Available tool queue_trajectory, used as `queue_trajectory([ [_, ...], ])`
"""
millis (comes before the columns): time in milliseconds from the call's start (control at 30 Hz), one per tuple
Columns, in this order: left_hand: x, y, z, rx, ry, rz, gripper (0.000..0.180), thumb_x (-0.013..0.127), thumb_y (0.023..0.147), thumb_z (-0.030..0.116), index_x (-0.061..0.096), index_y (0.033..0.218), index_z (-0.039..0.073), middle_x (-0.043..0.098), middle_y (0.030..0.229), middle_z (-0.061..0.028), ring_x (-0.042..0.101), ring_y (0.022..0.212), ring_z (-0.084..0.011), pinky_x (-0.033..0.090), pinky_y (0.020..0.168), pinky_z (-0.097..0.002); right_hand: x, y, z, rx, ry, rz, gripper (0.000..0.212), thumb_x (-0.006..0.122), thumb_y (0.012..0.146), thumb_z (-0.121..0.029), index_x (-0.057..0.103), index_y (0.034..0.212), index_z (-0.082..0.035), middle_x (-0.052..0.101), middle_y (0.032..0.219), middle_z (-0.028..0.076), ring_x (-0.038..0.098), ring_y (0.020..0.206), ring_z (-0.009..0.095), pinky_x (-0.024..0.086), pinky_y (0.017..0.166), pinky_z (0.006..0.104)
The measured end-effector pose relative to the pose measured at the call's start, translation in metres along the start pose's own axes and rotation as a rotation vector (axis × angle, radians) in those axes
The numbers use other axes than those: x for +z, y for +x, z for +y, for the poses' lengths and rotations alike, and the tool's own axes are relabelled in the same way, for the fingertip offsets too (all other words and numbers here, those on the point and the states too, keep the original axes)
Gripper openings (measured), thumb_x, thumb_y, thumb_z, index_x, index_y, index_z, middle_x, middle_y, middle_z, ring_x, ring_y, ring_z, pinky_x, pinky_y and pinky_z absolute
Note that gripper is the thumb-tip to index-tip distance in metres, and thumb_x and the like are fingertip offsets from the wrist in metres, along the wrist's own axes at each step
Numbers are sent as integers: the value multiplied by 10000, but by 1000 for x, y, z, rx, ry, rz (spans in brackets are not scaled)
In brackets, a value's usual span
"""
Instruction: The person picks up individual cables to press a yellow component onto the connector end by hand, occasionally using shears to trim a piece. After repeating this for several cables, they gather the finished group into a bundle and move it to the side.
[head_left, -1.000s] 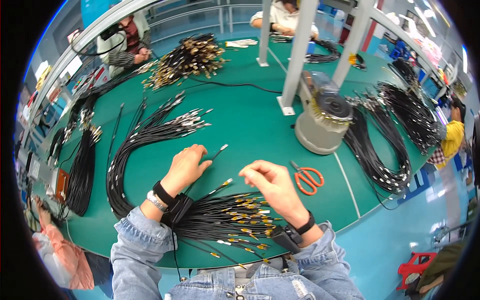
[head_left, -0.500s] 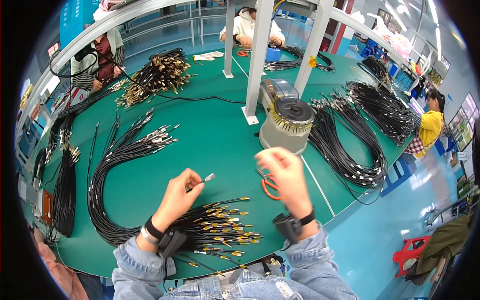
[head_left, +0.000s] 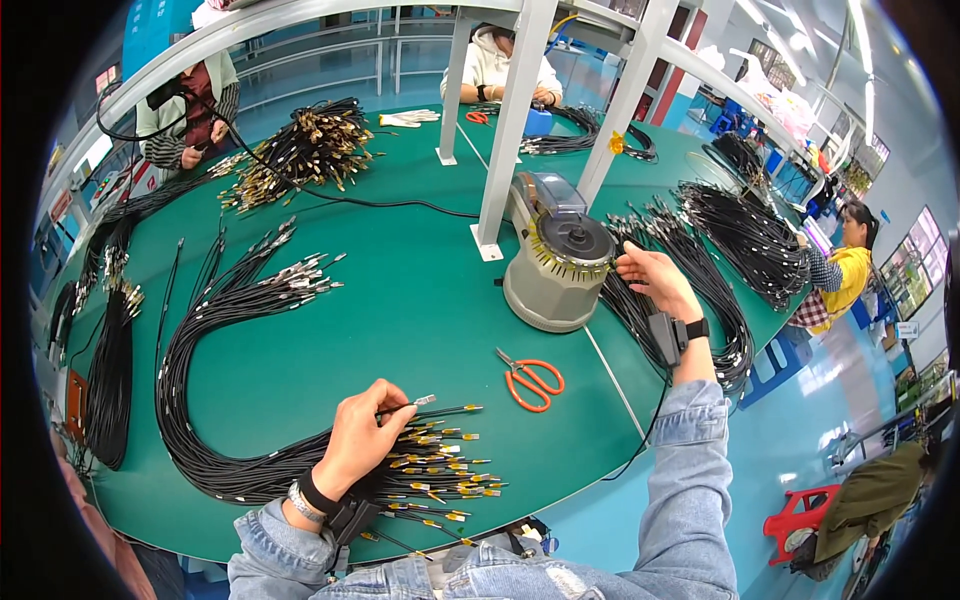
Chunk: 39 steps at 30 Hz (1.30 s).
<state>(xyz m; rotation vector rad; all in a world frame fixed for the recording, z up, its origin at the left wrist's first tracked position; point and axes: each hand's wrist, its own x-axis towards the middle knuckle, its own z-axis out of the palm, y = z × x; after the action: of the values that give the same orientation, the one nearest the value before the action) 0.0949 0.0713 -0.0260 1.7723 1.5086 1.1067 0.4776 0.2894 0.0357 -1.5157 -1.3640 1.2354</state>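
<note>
My left hand (head_left: pixel 362 430) is closed in a pinch on a black cable (head_left: pixel 400 408), whose silvery connector end sticks out past the fingertips. Below and beside that hand lies a thick bundle of black cables (head_left: pixel 225 455), many of its near ends wrapped with yellow tags (head_left: pixel 465 478). At the right edge of a grey tape dispenser (head_left: pixel 548 290), my right hand (head_left: pixel 655 280) has its thumb and fingers drawn together. Short yellow strips ring the dispenser's dark wheel (head_left: pixel 577 236). What the right fingertips hold, if anything, is too small to make out.
Orange-handled snips (head_left: pixel 532 380) lie on the green table (head_left: pixel 400 300). White posts (head_left: pixel 495 185) rise behind the dispenser. More cable bundles (head_left: pixel 745 240) lie to the right, and a brass-ended heap (head_left: pixel 305 150) lies at the far left. Co-workers (head_left: pixel 500 65) are around the table.
My right hand has moved from above the snips, right and up to the dispenser's edge, uncovering the snips. The left hand keeps its pinch on the cable, slightly lower in the picture.
</note>
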Motion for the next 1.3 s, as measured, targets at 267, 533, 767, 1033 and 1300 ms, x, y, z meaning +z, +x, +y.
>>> queue_trajectory([
  [267, -3, 2, 1, 46, 84, 12, 128, 664, 792, 48, 549, 809, -4, 599, 661, -69, 557, 561, -134, 405, 494, -254, -2, 8, -9, -41, -128, -157, 242, 621, 856, -312, 641, 904, -76, 614, 823, -22, 540, 780, 73, 394, 696, 218],
  [533, -7, 6, 1, 89, 77, 11, 128, 671, 785, 54, 559, 813, 0, 612, 686, -82, 575, 583, -166, 426, 511, -269, -9, 2, -22, -39, -91, -90, 198, 643, 827, -283, 649, 856, -87, 611, 807, -41, 521, 747, 50, 370, 655, 199],
  [767, -9, 4, 0, 82, 76, -3, 127, 672, 784, 59, 564, 816, 3, 617, 708, -87, 586, 610, -182, 441, 527, -280, -3, 6, -18, -59, -256, -133, 198, 658, 809, -303, 653, 836, -107, 600, 776, -57, 502, 715, 36, 349, 613, 195],
  [1033, -10, 4, 0, 83, 78, -12, 129, 674, 781, 66, 567, 815, 4, 609, 707, -86, 581, 605, -193, 439, 526, -288, -12, 8, -33, 22, -206, 66, 210, 674, 814, -319, 646, 831, -112, 603, 755, -56, 527, 714, 49, 347, 643, 210],
  [1300, -11, 5, 2, 70, 88, -35, 123, 671, 783, 65, 568, 817, 6, 603, 698, -82, 573, 594, -188, 432, 519, -286, -10, 17, -27, 24, -320, -110, 159, 656, 817, -271, 652, 825, -112, 603, 767, -60, 513, 704, 45, 347, 641, 201],
])
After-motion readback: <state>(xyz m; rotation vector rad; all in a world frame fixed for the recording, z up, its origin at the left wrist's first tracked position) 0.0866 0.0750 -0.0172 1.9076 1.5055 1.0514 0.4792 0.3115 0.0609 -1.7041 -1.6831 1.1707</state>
